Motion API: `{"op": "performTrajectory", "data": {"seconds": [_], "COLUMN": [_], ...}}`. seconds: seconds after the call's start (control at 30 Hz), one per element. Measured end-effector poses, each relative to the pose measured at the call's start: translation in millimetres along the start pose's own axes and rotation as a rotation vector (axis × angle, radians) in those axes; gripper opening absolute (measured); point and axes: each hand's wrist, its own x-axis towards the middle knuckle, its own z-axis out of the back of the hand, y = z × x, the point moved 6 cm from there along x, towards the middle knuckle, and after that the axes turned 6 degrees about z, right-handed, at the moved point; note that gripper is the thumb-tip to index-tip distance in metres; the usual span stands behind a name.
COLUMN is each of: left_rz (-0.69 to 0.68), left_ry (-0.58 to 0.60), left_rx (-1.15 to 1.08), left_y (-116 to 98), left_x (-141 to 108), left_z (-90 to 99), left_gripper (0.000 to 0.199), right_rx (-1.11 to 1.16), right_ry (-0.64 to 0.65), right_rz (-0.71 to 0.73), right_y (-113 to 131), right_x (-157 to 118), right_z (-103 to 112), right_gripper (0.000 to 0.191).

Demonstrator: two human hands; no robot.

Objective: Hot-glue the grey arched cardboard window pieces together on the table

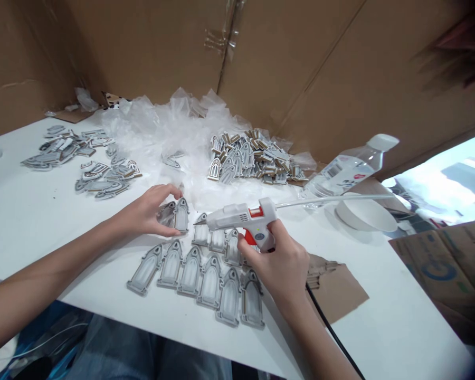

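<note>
My right hand (282, 258) grips a white hot glue gun (237, 216) with a red trigger. A long glue stick (320, 200) sticks out of its back, and its nozzle points left. Between the thumb and fingers of my left hand (152, 211) is a small grey arched window piece (181, 215), held upright just left of the nozzle. More arched pieces lie below in a front row (192, 270). A second row (217, 240) behind it is partly covered by the glue gun and my right hand.
Loose pieces form a large heap (257, 158) at the back and smaller piles (69, 148) at left. Crumpled clear plastic (158, 126) lies between. At right are a tilted bottle (348, 166), a white bowl (366, 214) and torn cardboard (336, 290). Cardboard walls (162, 47) enclose the table.
</note>
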Motion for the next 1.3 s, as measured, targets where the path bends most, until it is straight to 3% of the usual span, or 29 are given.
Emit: {"op": "performTrajectory", "data": {"seconds": [0.13,0.4,0.63,0.83,0.93,1.07,1.3], "left_rz": [0.045,0.085,0.013,0.012,0.033,0.063,0.015], "left_ry": [0.103,0.182,0.137,0.335,0.368,0.314,0.082], "left_rx": [-0.002,-0.041,0.003,-0.022,-0.038,-0.114,-0.237], "left_y": [4.0,5.8,-23.8,-36.5,-38.1,-37.8,-30.5], "left_x": [3.0,3.4,5.8,16.2,19.9,20.7,16.4], "left_z": [-6.5,-12.6,-14.5,-34.3,-36.5,-29.5,-8.5], "left_gripper": [0.056,0.060,0.055,0.059,0.060,0.061,0.058], "right_rx": [-0.010,-0.027,0.002,-0.008,-0.006,-0.011,0.015], "right_ry": [0.014,0.027,0.003,-0.013,-0.016,-0.018,0.011], "right_rz": [-0.042,-0.149,-0.221,-0.222,-0.217,-0.215,-0.210], "right_y": [-7.3,-19.1,-30.2,-32.5,-32.7,-32.4,-26.1], "right_x": [0.7,5.1,6.5,4.0,3.7,3.9,3.6], "right_z": [-1.6,2.9,6.5,7.3,7.7,7.7,6.0], "right_gripper": [0.028,0.028,0.029,0.028,0.028,0.028,0.027]}}
